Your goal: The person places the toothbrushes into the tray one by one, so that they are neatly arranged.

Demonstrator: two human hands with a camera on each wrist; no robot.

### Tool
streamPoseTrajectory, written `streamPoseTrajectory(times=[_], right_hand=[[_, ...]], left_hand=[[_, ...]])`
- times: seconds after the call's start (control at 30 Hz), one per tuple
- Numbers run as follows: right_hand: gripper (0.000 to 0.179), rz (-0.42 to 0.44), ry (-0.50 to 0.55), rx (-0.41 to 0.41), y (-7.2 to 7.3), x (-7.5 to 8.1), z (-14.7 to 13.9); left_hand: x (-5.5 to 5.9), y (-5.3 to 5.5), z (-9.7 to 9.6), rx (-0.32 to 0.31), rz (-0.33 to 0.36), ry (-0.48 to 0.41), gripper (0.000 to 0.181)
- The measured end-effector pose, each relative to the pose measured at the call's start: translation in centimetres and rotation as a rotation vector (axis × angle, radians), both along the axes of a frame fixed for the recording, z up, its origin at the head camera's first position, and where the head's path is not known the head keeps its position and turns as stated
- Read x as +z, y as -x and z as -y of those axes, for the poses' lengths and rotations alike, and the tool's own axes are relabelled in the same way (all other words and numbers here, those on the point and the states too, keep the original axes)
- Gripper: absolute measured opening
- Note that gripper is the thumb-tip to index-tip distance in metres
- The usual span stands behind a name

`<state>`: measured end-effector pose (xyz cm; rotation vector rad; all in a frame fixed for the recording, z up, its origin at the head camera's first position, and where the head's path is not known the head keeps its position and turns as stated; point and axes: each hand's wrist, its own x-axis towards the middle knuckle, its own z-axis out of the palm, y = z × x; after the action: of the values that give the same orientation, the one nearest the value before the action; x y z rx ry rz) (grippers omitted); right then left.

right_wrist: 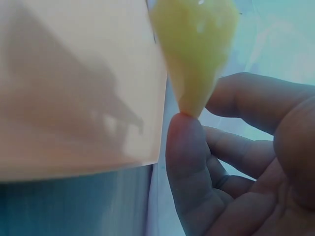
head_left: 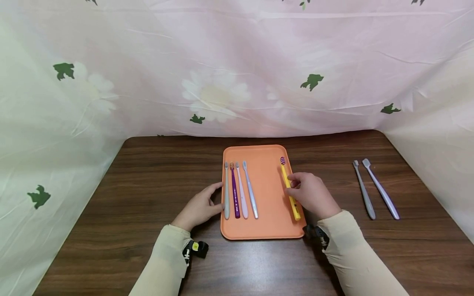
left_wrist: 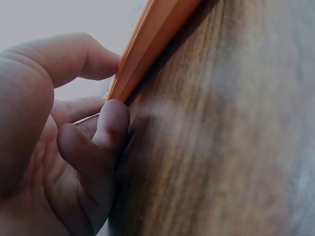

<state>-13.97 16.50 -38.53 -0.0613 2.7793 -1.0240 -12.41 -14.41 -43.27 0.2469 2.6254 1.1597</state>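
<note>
An orange tray point(head_left: 266, 232) lies on the table. My left hand point(head_left: 200, 207) rests at its left edge, with thumb and index fingertips touching the rim, spaced apart; the left wrist view shows these fingertips point(left_wrist: 114, 110) against the tray's side point(left_wrist: 140, 56). Over the tray's right side, my right hand point(head_left: 312, 195) pinches a yellow toothbrush point(head_left: 286, 179) by its handle between thumb and fingers. Its purple bristle head points away from me. On the tray's left part stand in a row a grey-green toothbrush point(head_left: 227, 193), a purple one point(head_left: 235, 193), a pale pink one point(head_left: 242, 193) and a light blue one point(head_left: 250, 191).
On the right of the dark wooden table point(head_left: 166, 164) lie a grey toothbrush point(head_left: 364, 191) and a lavender toothbrush point(head_left: 381, 189), side by side. A floral cloth point(head_left: 252, 82) hangs along the table's back and sides.
</note>
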Motion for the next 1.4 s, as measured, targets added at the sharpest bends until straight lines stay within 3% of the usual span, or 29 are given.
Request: streamPoseTrajectory(times=[1.2,1.4], right_hand=[[0.040,0.045,0.015,0.015,-0.3,-0.4,1.2],[0.040,0.021,0.000,0.033,-0.2,-0.8,1.6]], left_hand=[[0.1,0.0,0.0,0.004,0.007,0.011,0.067],[0.1,-0.1,0.0,0.010,0.012,0.010,0.067]])
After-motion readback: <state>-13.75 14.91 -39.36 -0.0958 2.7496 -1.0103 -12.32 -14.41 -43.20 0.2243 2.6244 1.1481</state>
